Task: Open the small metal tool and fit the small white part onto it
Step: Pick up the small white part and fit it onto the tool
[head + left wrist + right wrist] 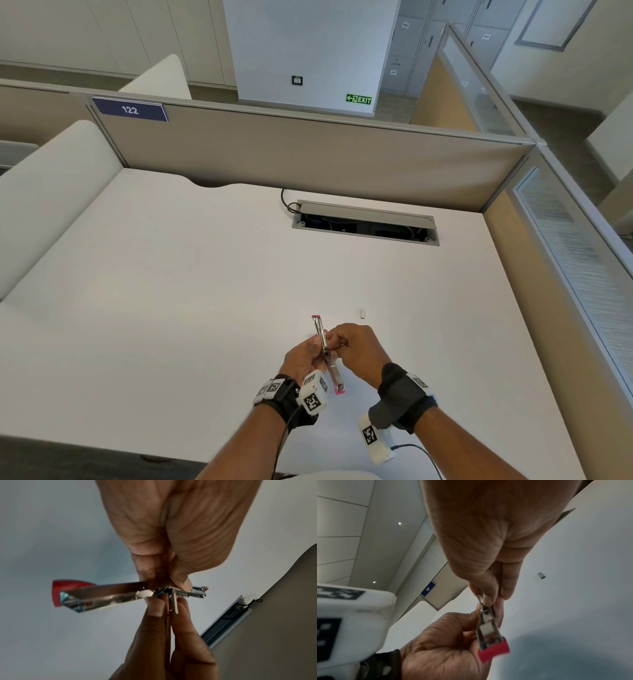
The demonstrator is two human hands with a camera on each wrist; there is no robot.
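A small metal stapler (321, 331) with pink end caps is swung open into one straight line and held above the white desk (171, 274). My left hand (317, 346) grips it at the hinge, thumb and fingers around the middle. My right hand (335, 341) pinches a thin metal strip (175, 605) sticking out at the hinge. In the left wrist view the stapler (109, 595) lies across the frame. The right wrist view shows the stapler (488, 631) with one pink cap nearest the camera. The small white part (363, 312) lies on the desk beyond my right hand, also the white part (541, 575).
A cable hatch (364, 222) with its lid raised is sunk into the desk at the back, with a black cable (286, 202) beside it. A beige partition (308, 150) with a "122" label (130, 109) borders the desk behind, and another partition runs along the right.
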